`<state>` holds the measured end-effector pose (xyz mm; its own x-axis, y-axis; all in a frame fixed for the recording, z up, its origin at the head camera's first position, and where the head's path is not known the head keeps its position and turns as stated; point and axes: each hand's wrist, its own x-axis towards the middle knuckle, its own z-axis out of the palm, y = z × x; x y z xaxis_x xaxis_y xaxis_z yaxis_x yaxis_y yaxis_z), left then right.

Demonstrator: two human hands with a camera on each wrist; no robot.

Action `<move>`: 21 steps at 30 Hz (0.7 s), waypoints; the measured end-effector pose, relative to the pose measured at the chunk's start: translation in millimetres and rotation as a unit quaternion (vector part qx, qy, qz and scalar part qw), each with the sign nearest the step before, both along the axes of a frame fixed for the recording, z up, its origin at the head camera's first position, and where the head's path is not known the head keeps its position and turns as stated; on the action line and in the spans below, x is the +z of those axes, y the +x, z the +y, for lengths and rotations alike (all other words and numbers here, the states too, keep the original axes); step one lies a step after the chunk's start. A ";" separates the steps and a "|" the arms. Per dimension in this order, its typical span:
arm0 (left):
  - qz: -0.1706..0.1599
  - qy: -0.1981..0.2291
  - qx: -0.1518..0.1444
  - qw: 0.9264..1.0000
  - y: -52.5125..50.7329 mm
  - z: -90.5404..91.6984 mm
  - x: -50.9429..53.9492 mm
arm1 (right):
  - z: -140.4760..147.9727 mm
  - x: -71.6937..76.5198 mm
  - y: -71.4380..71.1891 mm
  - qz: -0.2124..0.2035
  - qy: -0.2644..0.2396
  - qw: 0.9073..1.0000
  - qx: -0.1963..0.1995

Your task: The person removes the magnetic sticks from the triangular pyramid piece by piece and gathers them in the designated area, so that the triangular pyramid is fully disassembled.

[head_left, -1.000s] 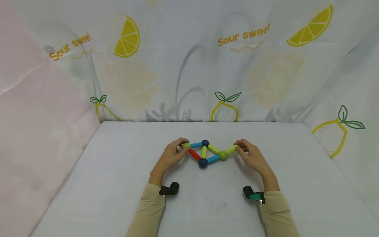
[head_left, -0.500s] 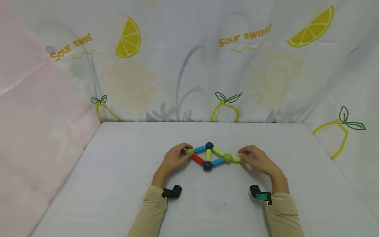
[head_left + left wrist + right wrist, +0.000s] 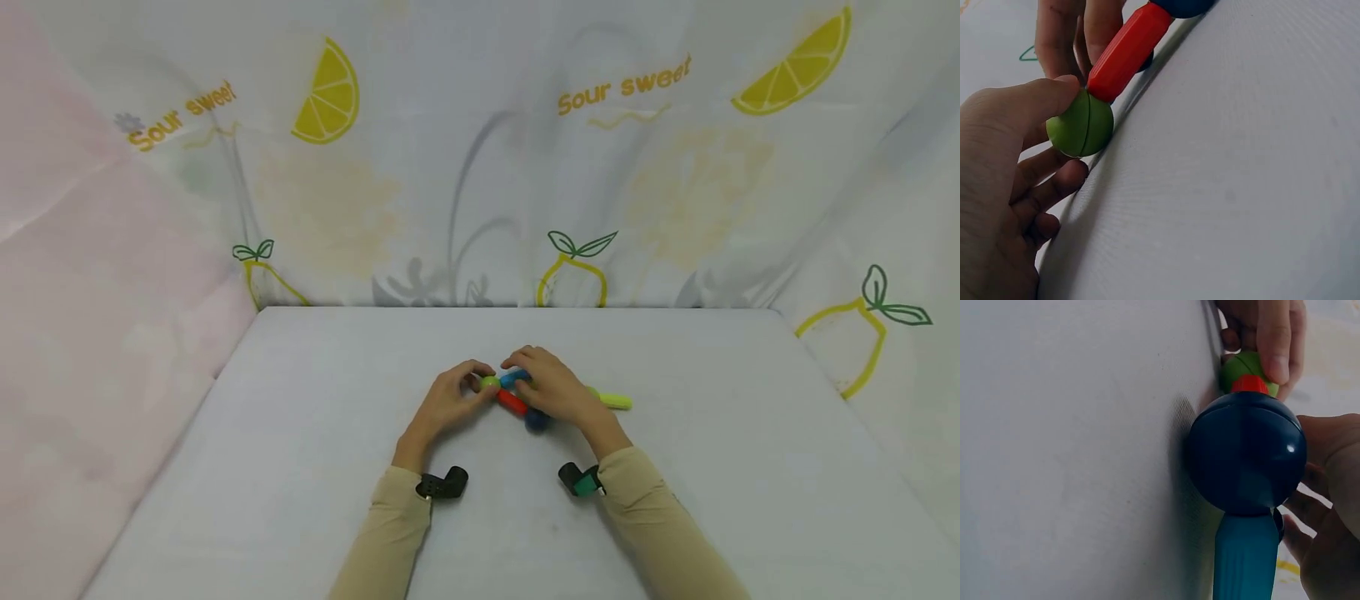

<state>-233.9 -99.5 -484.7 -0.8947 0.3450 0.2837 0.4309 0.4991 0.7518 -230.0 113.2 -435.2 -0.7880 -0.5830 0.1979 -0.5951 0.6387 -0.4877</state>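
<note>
Because the right hand (image 3: 555, 387) arches over the middle of the stick-and-ball frame, only parts of it show on the white table (image 3: 375, 350). At its left end sits a green ball (image 3: 490, 382), pinched between the thumb and fingers of the left hand (image 3: 448, 402). From that ball a red stick (image 3: 513, 403) runs to a dark blue ball (image 3: 536, 421) on the near side, and a blue stick (image 3: 514, 377) leads away under the right hand's fingers; whether they grip anything cannot quite be told. The right wrist view shows a second blue stick (image 3: 1245, 556) joined to the dark blue ball. A yellow-green stick (image 3: 617, 402) pokes out beyond the right hand. Tan sleeves (image 3: 660, 517) cover both forearms, and behind the table hangs a lemon-printed cloth (image 3: 487, 167).
</note>
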 end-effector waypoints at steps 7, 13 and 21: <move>-0.007 -0.003 -0.002 1.000 0.6 -0.4 0.5 | -8.6 1.1 -11.0 -0.010 0.045 0.999 0.018; -0.005 -0.001 -0.005 1.000 2.3 -2.6 -0.7 | -9.2 -5.5 -12.6 -0.008 0.045 0.999 -0.027; -0.010 -0.005 -0.041 0.999 1.4 -5.6 2.1 | -6.2 -0.8 13.8 0.059 -0.005 0.997 -0.056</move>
